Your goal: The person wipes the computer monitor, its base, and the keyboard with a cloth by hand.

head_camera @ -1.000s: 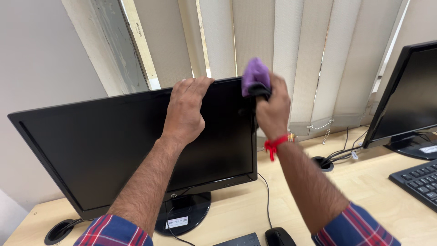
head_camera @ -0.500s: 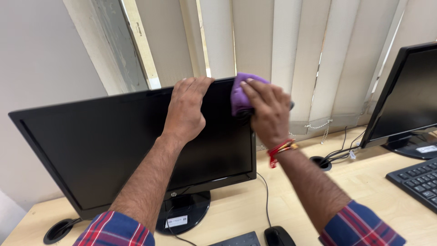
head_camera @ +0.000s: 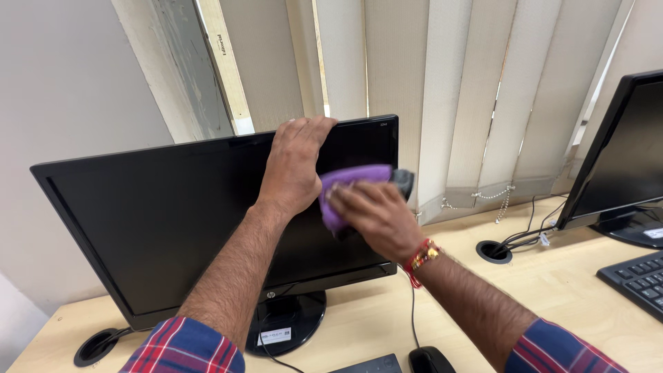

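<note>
A black flat monitor (head_camera: pixel 159 214) stands on a light wooden desk (head_camera: pixel 566 290), its screen dark. My left hand (head_camera: pixel 295 166) grips the monitor's top edge, fingers curled over the rim. My right hand (head_camera: pixel 369 215) presses a purple cloth (head_camera: pixel 349 183) flat against the right part of the screen, about halfway down. A red thread band circles my right wrist. Both forearms come out of red and blue plaid sleeves.
A second black monitor (head_camera: pixel 621 159) and a black keyboard (head_camera: pixel 639 276) sit at the right. A black mouse (head_camera: pixel 428 360) and another keyboard's edge (head_camera: pixel 369 365) lie at the bottom. Cable holes (head_camera: pixel 494 251) are in the desk. Beige vertical blinds (head_camera: pixel 476 97) hang behind.
My right hand has carried the purple cloth from the monitor's top right corner down and left onto the screen. My left hand has stayed on the top edge.
</note>
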